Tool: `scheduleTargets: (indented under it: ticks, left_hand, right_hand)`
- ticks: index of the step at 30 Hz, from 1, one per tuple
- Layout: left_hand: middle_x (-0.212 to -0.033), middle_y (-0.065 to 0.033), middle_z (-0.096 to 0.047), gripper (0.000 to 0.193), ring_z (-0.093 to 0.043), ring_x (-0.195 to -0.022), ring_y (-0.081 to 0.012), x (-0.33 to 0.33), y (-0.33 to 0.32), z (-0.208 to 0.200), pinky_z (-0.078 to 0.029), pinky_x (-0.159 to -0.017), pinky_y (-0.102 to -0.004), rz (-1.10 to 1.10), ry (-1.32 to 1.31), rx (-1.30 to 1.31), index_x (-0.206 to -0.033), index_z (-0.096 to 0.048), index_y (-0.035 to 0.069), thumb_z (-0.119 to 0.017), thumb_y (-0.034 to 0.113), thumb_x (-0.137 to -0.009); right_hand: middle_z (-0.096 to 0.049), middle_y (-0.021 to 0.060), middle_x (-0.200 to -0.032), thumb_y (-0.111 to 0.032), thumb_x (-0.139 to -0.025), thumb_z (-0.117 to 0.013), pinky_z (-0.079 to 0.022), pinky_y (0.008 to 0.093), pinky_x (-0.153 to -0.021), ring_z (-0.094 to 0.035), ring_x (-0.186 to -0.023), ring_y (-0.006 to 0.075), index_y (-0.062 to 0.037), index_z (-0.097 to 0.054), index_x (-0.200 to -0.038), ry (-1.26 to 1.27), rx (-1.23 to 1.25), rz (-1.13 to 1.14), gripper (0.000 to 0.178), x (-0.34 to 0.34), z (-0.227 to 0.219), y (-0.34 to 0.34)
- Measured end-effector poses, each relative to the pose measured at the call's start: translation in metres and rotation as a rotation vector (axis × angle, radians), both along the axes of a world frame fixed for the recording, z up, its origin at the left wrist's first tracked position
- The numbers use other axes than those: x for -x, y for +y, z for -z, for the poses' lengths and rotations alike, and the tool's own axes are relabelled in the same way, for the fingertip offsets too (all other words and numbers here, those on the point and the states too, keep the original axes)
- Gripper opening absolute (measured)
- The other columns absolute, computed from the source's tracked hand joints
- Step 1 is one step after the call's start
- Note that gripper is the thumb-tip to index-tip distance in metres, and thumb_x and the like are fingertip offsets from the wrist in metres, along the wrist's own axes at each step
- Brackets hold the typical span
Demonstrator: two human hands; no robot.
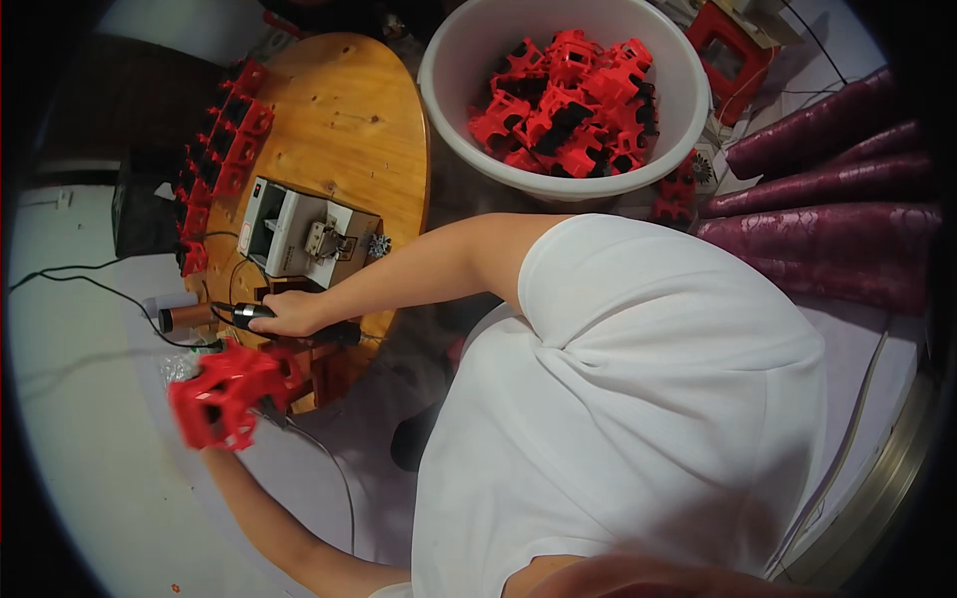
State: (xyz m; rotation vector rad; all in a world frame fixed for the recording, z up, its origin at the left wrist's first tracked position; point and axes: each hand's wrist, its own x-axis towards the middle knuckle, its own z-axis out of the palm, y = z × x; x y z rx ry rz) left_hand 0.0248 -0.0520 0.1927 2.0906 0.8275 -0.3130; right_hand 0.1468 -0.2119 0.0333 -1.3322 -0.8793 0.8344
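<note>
The right hand (291, 313) is wrapped round a black cylindrical tool (246, 315), whose slim barrel suits a full grip. The left hand is hidden behind a blurred, openwork red frame (227, 397), apparently supporting it from below; I cannot tell how its fingers close. Beyond, a boxy pale machine (284, 234) stands on the knotty wooden tabletop (344, 110). Red-and-black frames (239, 130) line its curved edge, seemingly for order; a deep white tub (439, 100) contains a loose, glossy, plastic-looking heap (573, 100).

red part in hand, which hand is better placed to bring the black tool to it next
Likely the right: the right hand grips the black tool, close to the red part. The left hand, mostly hidden behind that part, seems busy holding it.
</note>
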Motion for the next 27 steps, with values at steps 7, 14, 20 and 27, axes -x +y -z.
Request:
scheduleTargets:
  ticks: [7, 14, 20, 27]
  left_hand:
    - [-0.111, -0.0167, -0.064, 0.057, -0.061, -0.102, -0.0257, -0.108, -0.114, -0.065, -0.049, -0.086, -0.0363, 0.352, -0.4, -0.068, -0.118, -0.06, 0.0, -0.066, 0.047, -0.086]
    - [-0.116, -0.0212, -0.064, 0.065, -0.061, -0.109, -0.0301, -0.263, -0.251, 0.017, -0.049, -0.092, -0.04, 0.64, -0.62, 0.342, -0.123, -0.057, 0.0, -0.069, 0.049, -0.082]
    - [-0.111, -0.0184, -0.066, 0.044, -0.064, -0.104, -0.0279, -0.24, -0.209, 0.004, -0.049, -0.089, -0.0371, 0.686, -0.68, 0.021, -0.12, -0.06, -0.001, -0.058, 0.031, -0.089]
    - [-0.089, -0.0152, -0.067, 0.023, -0.064, -0.085, -0.0312, -0.104, -0.103, -0.079, -0.051, -0.076, -0.0393, 1.036, -0.165, 0.045, -0.101, -0.069, 0.001, -0.056, 0.004, -0.082]
  right_hand:
    - [-0.063, 0.0159, -0.079, -0.053, -0.092, -0.053, -0.054, 0.0384, -0.057, -0.065, -0.06, 0.0258, 0.0014, -0.052, -0.113, 0.11, -0.022, -0.049, 0.058, 0.002, -0.011, -0.006]
    - [-0.064, 0.0151, -0.101, -0.032, -0.099, -0.054, -0.046, 0.0332, -0.089, -0.058, -0.103, 0.0202, -0.0046, -0.055, -0.121, -0.828, -0.178, -0.056, 0.035, -0.021, 0.017, -0.006]
    - [-0.06, 0.0111, -0.085, -0.026, -0.101, -0.051, -0.046, 0.033, -0.081, -0.06, -0.091, 0.0192, -0.0023, -0.06, -0.103, 0.174, -0.335, -0.036, 0.025, -0.01, 0.011, 0.015]
    - [-0.059, 0.0055, -0.063, -0.04, -0.096, -0.06, -0.047, 0.0276, -0.043, -0.057, -0.048, 0.0142, -0.0067, -0.05, -0.092, 0.175, -0.8, 0.109, 0.035, -0.187, -0.144, -0.017]
